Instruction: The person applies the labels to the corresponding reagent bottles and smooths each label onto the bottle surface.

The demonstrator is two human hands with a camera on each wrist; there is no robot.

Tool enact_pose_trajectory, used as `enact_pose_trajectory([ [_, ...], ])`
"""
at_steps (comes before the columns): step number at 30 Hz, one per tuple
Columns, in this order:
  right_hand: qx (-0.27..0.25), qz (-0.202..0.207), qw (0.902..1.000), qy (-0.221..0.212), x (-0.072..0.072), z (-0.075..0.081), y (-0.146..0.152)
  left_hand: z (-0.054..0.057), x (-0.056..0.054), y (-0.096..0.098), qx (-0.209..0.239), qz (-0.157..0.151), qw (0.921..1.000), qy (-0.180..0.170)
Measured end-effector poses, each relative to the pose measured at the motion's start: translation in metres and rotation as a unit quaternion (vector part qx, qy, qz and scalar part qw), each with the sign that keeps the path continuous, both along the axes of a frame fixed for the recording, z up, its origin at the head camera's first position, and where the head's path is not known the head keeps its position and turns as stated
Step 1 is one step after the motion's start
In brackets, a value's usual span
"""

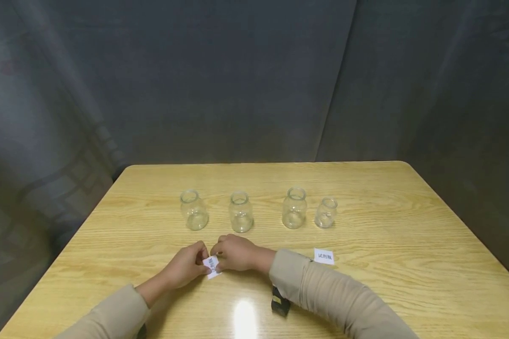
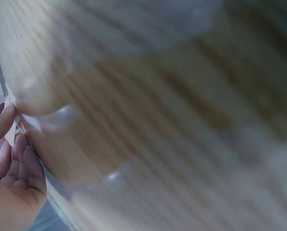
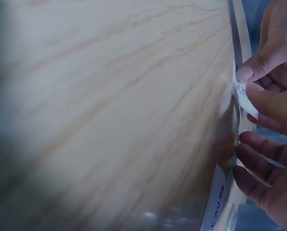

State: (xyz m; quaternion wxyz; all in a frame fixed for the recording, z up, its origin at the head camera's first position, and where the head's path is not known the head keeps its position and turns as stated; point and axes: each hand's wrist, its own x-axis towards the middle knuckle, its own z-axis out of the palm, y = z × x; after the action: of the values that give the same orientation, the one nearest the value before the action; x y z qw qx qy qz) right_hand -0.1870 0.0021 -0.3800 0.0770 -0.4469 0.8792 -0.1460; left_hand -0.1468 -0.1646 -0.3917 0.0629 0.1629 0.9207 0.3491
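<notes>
Both hands meet at a small white paper label (image 1: pixel 212 266) with printed characters, low over the near-middle of the table. My left hand (image 1: pixel 181 267) pinches its left edge between thumb and finger. From the other side my right hand (image 1: pixel 239 253) pinches the same label, its remaining fingers loosely curled. In the right wrist view, the label (image 3: pixel 244 98) shows tilted between the two thumbs. A second printed label (image 1: pixel 324 256) lies flat on the table beyond the right sleeve.
Behind the hands stand several open glass jars in a row: one at left (image 1: pixel 194 212), another (image 1: pixel 241 213), a third (image 1: pixel 294 209) and a smaller one (image 1: pixel 325 214) at right. The wooden table (image 1: pixel 407 282) ends before a dark curtain (image 1: pixel 237 84). A black strapped device (image 1: pixel 280 301) hangs under the right wrist.
</notes>
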Motion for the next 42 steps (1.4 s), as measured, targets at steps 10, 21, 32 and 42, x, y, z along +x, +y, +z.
enact_pose_trajectory([
  [10, -0.051, -0.038, 0.9957, -0.067, 0.001, -0.004, 0.0, -0.002, 0.001, -0.001, 0.023, 0.003, 0.9997, -0.005],
  [21, -0.176, -0.094, 0.9707, -0.134, 0.002, -0.001, 0.004, 0.002, -0.003, 0.0, 0.112, 0.007, 0.993, -0.036],
  [32, -0.26, -0.13, 0.9333, -0.211, 0.002, 0.005, 0.015, 0.01, -0.005, 0.008, 0.141, 0.027, 0.9894, -0.02],
  [42, -0.351, -0.175, 0.8799, -0.269, 0.001, 0.015, 0.025, 0.018, -0.011, 0.014, 0.205, 0.026, 0.9773, -0.045],
])
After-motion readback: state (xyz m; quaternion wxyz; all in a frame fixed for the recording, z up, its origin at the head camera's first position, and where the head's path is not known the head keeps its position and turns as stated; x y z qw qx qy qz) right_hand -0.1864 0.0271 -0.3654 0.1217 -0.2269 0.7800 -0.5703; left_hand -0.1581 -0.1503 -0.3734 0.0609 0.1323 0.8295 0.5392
